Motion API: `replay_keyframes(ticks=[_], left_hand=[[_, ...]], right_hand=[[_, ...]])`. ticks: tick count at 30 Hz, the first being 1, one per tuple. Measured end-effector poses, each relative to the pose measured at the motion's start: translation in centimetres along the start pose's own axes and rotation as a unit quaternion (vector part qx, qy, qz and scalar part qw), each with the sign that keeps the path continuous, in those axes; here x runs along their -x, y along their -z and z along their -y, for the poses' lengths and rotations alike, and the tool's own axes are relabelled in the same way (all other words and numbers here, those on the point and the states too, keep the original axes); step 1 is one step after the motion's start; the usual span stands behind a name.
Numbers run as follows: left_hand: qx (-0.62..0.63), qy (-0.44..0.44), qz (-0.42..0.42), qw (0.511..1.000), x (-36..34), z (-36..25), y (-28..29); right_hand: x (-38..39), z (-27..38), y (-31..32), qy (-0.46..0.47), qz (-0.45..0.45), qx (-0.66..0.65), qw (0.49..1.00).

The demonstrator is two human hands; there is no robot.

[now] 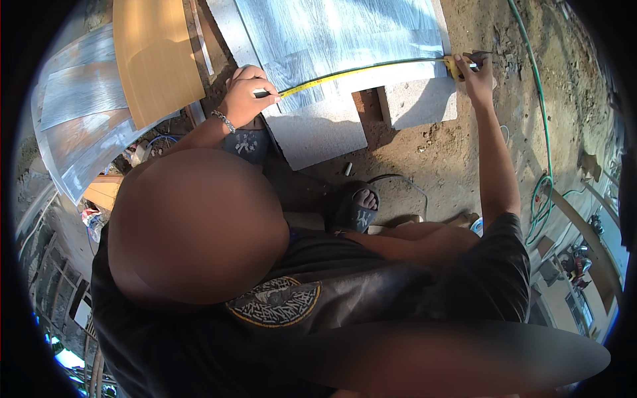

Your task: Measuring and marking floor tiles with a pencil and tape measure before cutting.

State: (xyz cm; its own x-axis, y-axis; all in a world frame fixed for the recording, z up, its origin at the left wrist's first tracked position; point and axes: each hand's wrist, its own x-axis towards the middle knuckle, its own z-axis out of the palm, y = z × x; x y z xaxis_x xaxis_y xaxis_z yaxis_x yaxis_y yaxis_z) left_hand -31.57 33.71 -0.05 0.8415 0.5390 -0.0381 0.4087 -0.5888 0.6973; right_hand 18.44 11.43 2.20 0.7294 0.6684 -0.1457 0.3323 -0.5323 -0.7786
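Note:
A yellow tape measure blade (352, 73) stretches across the near part of a grey wood-grain sheet (338, 40). My left hand (247, 94) pinches the blade's free end at the sheet's left side. At its right edge, my right hand (476, 74) is closed round the yellow tape case (454, 68). Something small and whitish shows between the right fingers; I cannot tell what it is. The sheet rests on pale flat slabs, one nearer the left (318, 132) and one at the right (424, 105), with a brown gap between them.
An orange-brown wood-grain panel (151, 63) lies at the left over several greyish sheets (83, 99). A green hose (539, 93) runs down the dirt at the right and coils lower down. A small white cylinder (348, 168) lies beside my sandalled foot (358, 207).

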Motion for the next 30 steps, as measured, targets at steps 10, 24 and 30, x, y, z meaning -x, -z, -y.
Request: replay_keyframes(ticks=[10, 24, 30], left_hand=[[-0.017, 0.010, 0.000, 1.000, 0.1, -0.1, -0.5], [-0.028, 0.044, 0.033, 0.998, -0.2, 0.0, -0.2], [-0.022, 0.043, 0.029, 0.998, -0.2, 0.2, -0.5]], right_hand=[[0.6, -1.0, 0.7, 0.018, 0.032, 0.053, 0.998], [6.0, 7.1, -2.0, 0.375, 0.069, 0.036, 0.924], [6.4, 2.3, -3.6, 0.372, 0.088, 0.359, 0.851]])
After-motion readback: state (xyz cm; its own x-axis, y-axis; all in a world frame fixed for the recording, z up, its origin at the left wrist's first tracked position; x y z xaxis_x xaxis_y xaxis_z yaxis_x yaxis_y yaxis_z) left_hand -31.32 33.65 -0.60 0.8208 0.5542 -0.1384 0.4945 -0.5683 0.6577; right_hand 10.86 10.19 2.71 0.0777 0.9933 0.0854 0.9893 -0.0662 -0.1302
